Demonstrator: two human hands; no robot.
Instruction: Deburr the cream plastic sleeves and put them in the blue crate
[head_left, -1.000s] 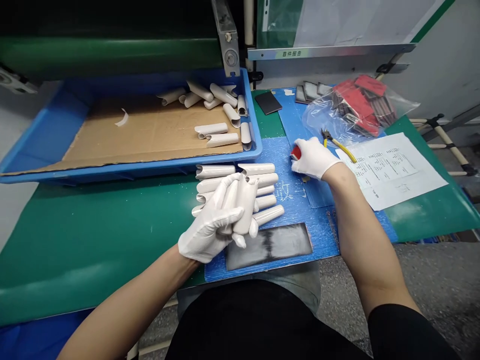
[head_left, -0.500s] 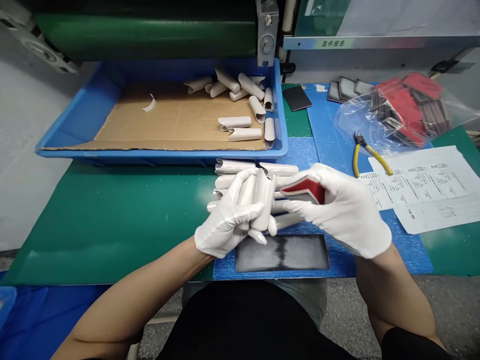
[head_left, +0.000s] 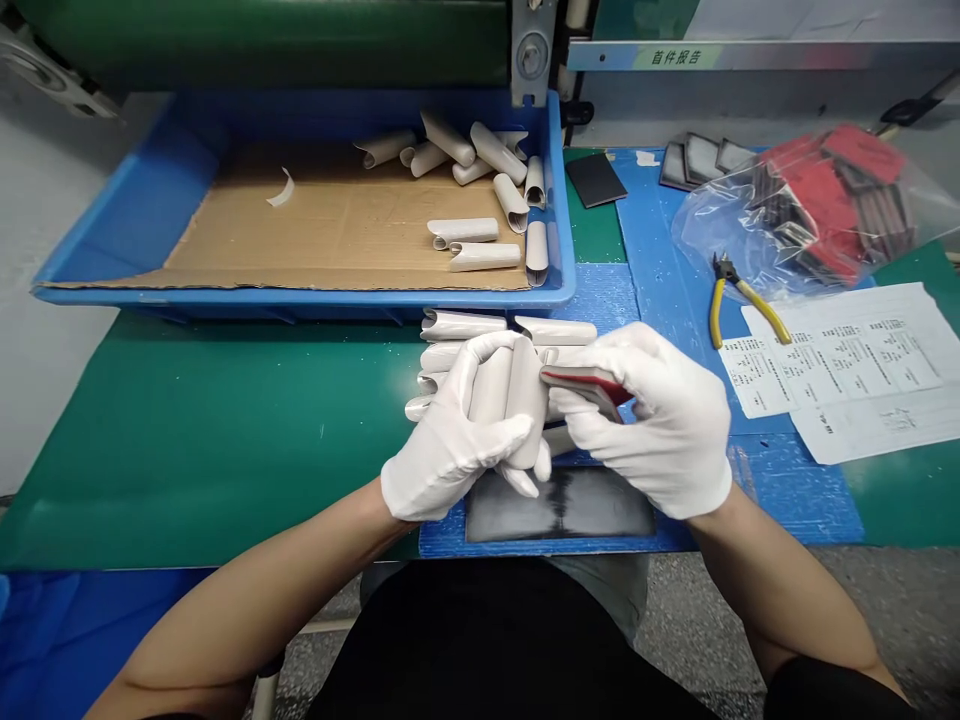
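My left hand (head_left: pixel 435 460), in a white glove, is closed around white curved plastic pieces (head_left: pixel 523 410) lying side by side with their rounded faces up. Its fingers come out from underneath them. My right hand (head_left: pixel 667 420), also gloved, pinches a folded red-and-grey sanding pad (head_left: pixel 589 384). The pad's edge is right beside the held pieces; whether it touches them I cannot tell. Below and behind both hands, several similar white pieces (head_left: pixel 469 324) lie in rows, partly hidden. Nearest my body is a black rectangular sheet (head_left: pixel 559 515) with pale worn patches.
A blue bin (head_left: pixel 322 297) lined with cardboard holds several white curved pieces (head_left: pixel 485 257), under a green roller (head_left: pixel 285 45). To the right are yellow-handled cutters (head_left: pixel 718 310), printed papers (head_left: pixel 862 380), a plastic bag of red-backed pads (head_left: pixel 825 205) and a loose black pad (head_left: pixel 596 180).
My right hand has moved left, bringing the folded pad up to the held pieces and turning it flatter. My left hand keeps its grip, and the pieces are tilted slightly differently.
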